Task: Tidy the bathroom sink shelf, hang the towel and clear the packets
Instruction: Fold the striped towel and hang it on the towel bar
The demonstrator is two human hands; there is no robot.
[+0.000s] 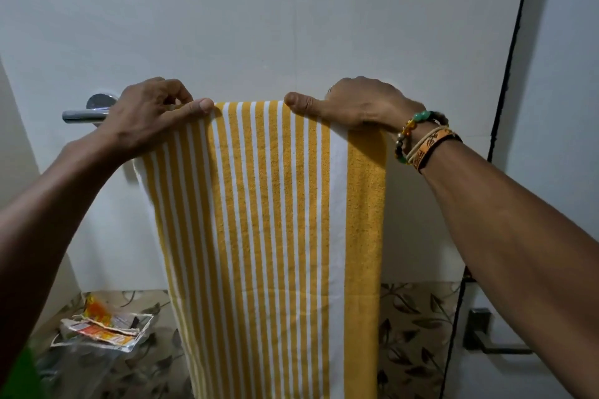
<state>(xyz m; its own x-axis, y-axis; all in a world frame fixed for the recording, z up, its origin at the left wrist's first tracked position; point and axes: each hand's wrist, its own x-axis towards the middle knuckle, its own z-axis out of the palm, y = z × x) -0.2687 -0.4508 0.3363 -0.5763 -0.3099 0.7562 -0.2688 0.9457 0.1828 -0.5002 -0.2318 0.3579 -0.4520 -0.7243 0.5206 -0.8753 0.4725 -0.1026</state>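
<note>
Head view
Towel [275,220]: terry cloth with yellow and white stripes, draped over a round chrome rail [82,115], hanging flat toward 6 o'clock.
Left hand [146,113]: at the fold's 10 o'clock corner, thumb flat on the front, fingers curled over the top, gripping the towel.
Right hand [353,107]: at the 1 o'clock corner, same grip.
Packets [103,327]: crumpled, orange print, at 7 o'clock.

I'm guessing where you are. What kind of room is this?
Probably a bathroom. A yellow-striped towel hangs over a chrome rail on a plain white wall, with the left hand and right hand gripping its top edge. Crumpled packets lie lower left against a leaf-patterned surface.
</note>
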